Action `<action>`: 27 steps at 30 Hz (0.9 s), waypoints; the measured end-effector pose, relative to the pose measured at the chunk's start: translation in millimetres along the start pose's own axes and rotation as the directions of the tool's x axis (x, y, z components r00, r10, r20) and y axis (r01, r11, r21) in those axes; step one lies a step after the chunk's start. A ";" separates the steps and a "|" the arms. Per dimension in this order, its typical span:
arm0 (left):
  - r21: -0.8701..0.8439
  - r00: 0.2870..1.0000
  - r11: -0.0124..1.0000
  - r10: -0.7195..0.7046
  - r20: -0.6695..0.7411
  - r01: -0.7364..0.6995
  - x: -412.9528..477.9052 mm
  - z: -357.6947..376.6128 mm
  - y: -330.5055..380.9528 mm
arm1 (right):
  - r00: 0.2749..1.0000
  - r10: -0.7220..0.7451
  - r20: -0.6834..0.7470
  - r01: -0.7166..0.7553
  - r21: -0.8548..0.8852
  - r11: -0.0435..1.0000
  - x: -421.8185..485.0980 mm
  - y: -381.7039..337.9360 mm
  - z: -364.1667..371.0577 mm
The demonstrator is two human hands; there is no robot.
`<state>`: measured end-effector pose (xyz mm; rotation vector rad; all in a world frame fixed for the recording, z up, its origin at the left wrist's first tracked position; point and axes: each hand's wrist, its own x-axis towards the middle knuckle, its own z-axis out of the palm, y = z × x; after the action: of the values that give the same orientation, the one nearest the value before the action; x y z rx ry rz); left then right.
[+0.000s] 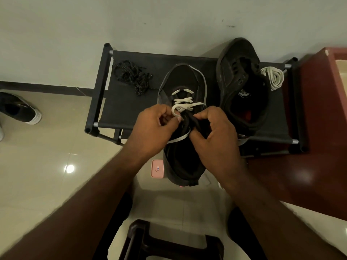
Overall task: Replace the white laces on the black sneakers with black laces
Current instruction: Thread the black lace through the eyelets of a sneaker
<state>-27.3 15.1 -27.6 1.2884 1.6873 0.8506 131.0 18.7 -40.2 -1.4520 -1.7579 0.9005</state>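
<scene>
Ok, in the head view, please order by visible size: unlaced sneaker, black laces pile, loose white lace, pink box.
unlaced sneaker
black laces pile
loose white lace
pink box
Last two look close; the box is partly hidden.

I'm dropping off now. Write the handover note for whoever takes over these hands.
Left hand pinches a loop of the white lace. Right hand grips the near sneaker around the tongue.
Near sneaker: toe end over the rack, top eyelets freed, lower ones still laced white.
Second sneaker: beside it on the rack, unlaced, with the removed white lace bundled at its right.
Black laces: piled on the rack's left side, unused.
Left to do: pull this lace fully out, then thread black laces into both sneakers.
</scene>
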 end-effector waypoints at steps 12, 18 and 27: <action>-0.134 0.999 0.990 -0.041 0.007 0.042 -2.6 -0.1 7.4 | 0.999 -0.028 -0.030 0.027 -0.009 1.000 0.4 3.0 2.6; -0.292 0.993 0.949 -0.122 0.001 0.117 -0.2 -3.5 7.0 | 0.999 -0.013 -0.031 0.013 0.010 1.000 0.3 3.3 1.8; -0.210 0.997 0.974 -0.080 0.020 0.082 -2.7 -1.3 8.5 | 0.999 -0.013 -0.034 0.013 0.000 1.000 1.0 3.9 3.3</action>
<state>-24.6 14.5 -19.1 1.0721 1.5829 0.9439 130.1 20.0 -45.2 -1.4455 -1.7406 0.8646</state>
